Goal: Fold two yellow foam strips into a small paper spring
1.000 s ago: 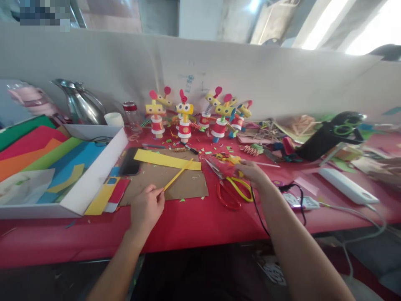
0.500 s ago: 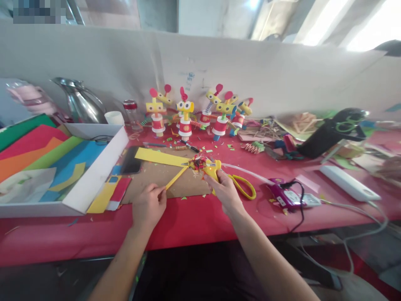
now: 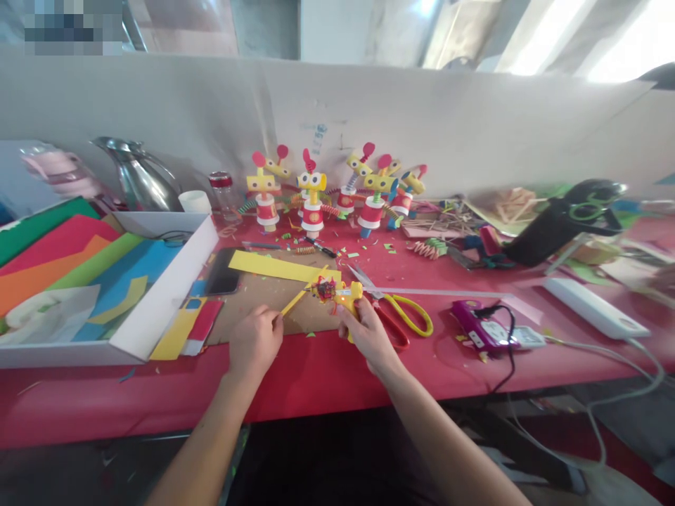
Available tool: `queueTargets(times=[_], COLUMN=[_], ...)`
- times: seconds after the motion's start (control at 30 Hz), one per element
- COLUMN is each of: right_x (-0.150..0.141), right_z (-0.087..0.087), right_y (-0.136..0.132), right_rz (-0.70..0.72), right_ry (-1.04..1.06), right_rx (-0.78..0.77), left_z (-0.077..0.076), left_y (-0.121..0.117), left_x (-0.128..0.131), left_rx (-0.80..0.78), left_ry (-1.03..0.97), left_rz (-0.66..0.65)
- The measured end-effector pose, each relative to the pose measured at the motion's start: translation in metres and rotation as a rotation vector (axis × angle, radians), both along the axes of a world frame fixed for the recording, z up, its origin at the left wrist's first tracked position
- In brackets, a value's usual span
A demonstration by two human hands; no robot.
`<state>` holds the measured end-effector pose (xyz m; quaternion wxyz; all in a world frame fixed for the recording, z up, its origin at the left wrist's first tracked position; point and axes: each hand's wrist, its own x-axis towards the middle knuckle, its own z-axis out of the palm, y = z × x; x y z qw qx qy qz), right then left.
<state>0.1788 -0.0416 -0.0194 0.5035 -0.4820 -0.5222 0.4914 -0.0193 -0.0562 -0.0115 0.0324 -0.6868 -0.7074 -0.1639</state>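
My left hand [image 3: 256, 339] pinches the near end of a thin yellow paper strip [image 3: 295, 302], which slants up over a brown cardboard sheet [image 3: 247, 306]. In my right hand [image 3: 369, 330] is a yellow hot glue gun [image 3: 348, 298], its nozzle pointing left at the strip. A clear glue stick [image 3: 437, 291] trails out of the gun's back. I cannot tell whether the nozzle touches the strip. A wider yellow paper band [image 3: 277, 266] lies flat on the cardboard. Scissors [image 3: 407, 315] with red and yellow handles lie spread, partly behind the gun and my right hand.
A white box [image 3: 163, 316] of coloured sheets stands left, beside a phone [image 3: 224, 273]. Several paper-cup figures [image 3: 312, 211] line the back, near a steel jug [image 3: 142, 176]. A purple power device [image 3: 477, 327] with cords and a white power strip [image 3: 593, 309] sit right.
My right hand has brought the glue gun leftward from above the scissors to the thin strip, then shifted slightly. My left hand keeps its pinch on the strip, nearly in place.
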Motion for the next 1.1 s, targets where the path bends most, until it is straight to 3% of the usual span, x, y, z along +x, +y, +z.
queueTargets(times=[0.5,1.1], right_x=[-0.002,-0.005], right_z=[-0.021,-0.023], right_y=[0.003,0.007], right_rz=[0.031,0.025], right_ry=[-0.221,-0.252], right_rx=[0.076,0.067], left_z=[-0.003,-0.004], left_y=[0.001,0.003], left_x=[0.001,-0.001], left_rx=[0.026,0.055], left_ry=[0.041,0.088], left_rz=[0.017,-0.006])
